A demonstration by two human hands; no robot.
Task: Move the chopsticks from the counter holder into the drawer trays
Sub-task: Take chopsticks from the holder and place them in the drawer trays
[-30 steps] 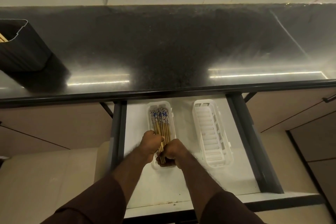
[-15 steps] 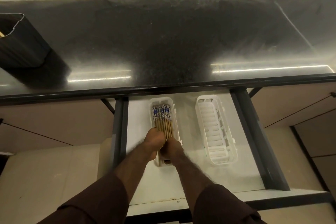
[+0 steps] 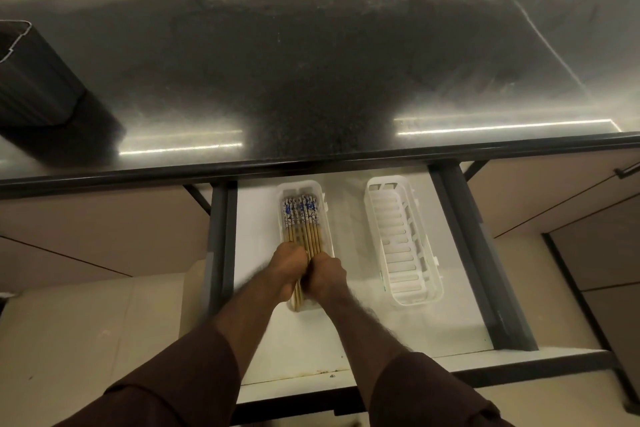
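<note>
A bundle of wooden chopsticks (image 3: 302,222) with blue-and-white patterned tops lies lengthwise in the left white tray (image 3: 282,191) inside the open drawer. My left hand (image 3: 288,267) and my right hand (image 3: 325,273) sit side by side over the near part of the bundle, fingers curled around the sticks. A few stick tips poke out below my hands. The right white tray (image 3: 401,246) holds nothing. The dark ribbed counter holder (image 3: 33,80) stands at the far left of the counter; its inside is hidden.
The black stone counter (image 3: 329,73) overhangs the back of the drawer. The drawer's grey side rails (image 3: 218,246) flank the white drawer floor (image 3: 349,218). Beige cabinet fronts lie on both sides, with a handle (image 3: 627,170) at the right.
Both hands stayed on the chopsticks in the left tray and pressed closer together; the bundle now lies straighter and more even. The camera view shifted slightly.
</note>
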